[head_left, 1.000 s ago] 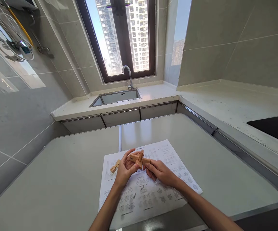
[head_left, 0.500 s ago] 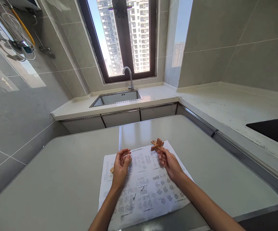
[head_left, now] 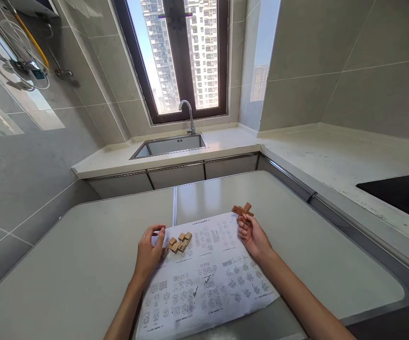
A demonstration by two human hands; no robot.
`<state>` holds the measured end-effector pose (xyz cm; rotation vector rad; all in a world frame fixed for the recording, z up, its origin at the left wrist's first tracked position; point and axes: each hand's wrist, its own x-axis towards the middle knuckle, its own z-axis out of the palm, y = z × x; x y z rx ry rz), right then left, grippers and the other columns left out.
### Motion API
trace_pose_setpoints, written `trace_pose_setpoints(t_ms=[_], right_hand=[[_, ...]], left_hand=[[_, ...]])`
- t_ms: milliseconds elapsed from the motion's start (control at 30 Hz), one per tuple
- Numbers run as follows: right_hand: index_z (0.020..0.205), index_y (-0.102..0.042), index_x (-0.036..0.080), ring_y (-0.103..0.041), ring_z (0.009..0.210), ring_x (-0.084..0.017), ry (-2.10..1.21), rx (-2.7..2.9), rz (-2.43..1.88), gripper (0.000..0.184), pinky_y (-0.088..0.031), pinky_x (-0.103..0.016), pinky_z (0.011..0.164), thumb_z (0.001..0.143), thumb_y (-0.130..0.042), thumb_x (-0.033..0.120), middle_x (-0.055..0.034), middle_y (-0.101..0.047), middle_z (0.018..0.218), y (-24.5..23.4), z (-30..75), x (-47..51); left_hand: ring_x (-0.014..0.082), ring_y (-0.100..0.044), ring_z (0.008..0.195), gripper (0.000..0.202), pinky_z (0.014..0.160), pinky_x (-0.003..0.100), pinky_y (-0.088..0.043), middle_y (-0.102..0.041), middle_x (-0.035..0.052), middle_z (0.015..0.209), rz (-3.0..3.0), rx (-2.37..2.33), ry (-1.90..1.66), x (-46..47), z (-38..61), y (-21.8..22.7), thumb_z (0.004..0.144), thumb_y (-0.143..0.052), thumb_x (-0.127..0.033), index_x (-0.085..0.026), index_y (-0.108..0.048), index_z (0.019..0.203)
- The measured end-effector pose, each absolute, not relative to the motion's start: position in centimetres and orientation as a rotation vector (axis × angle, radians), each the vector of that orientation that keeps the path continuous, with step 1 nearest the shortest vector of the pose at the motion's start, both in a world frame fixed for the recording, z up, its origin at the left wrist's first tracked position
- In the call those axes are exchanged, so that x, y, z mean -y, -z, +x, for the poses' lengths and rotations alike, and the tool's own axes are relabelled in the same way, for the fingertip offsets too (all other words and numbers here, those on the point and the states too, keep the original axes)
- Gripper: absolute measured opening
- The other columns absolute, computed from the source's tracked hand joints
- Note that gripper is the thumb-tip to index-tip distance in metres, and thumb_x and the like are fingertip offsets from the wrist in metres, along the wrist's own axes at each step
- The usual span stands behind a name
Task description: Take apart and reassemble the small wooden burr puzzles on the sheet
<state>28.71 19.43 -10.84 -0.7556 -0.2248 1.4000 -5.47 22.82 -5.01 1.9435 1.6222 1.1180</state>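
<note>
A printed sheet of diagrams (head_left: 211, 278) lies on the pale grey table (head_left: 84, 264). My right hand (head_left: 252, 233) is closed on a cross-shaped assembly of wooden puzzle pieces (head_left: 242, 211) and holds it at the sheet's far right corner. My left hand (head_left: 149, 250) rests at the sheet's left edge, fingers curled and touching loose notched wooden pieces (head_left: 179, 242) that lie on the paper.
Beyond the table a counter runs along the wall with a steel sink (head_left: 171, 144) and tap (head_left: 187, 114) under a window. The counter turns along the right side, where a black hob (head_left: 403, 193) is set in.
My hands have parted: the right one carried the cross-shaped assembly away to the right, and the left moved left. Loose wooden pieces now lie on the sheet beside my left fingers.
</note>
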Motion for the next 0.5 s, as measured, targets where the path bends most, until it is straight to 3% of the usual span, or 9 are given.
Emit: trace_pose_setpoints(t_ms=[167,300,500], right_hand=[[0.082,-0.062,0.021,-0.037,0.042,-0.006,-1.443,0.251,-0.724,0.022,-0.035,-0.019,0.037,0.083,-0.074,0.039,0.0052,-0.055,0.066,10.2,29.1,-19.3],[0.081,-0.06,0.022,-0.035,0.043,-0.007,-1.485,0.286,-0.721,0.025,-0.033,-0.02,0.037,0.083,-0.074,0.043,0.0059,-0.05,0.063,9.7,28.7,-19.1],[0.076,-0.055,0.023,-0.037,0.045,-0.008,-1.586,0.34,-0.753,0.027,-0.032,-0.021,0.039,0.074,-0.081,0.028,0.0061,-0.05,0.061,9.3,27.6,-18.6]], left_hand=[[0.0252,-0.068,0.085,0.043,0.075,0.034,-0.051,-0.075,0.0084,0.103,2.187,-1.621,-0.832,-23.0,-7.1,5.8,0.102,-0.044,-0.056,-0.022,-0.069,0.103],[0.0254,-0.069,0.077,0.043,0.069,0.033,-0.047,-0.076,0.0059,0.092,2.213,-1.717,-0.633,-22.9,-7.1,5.8,0.104,-0.036,-0.052,-0.025,-0.07,0.101],[0.0222,-0.065,0.067,0.042,0.068,0.032,-0.047,-0.072,0.0015,0.075,2.129,-1.453,-0.633,-21.8,-5.7,5.3,0.105,-0.035,-0.051,-0.025,-0.067,0.112]])
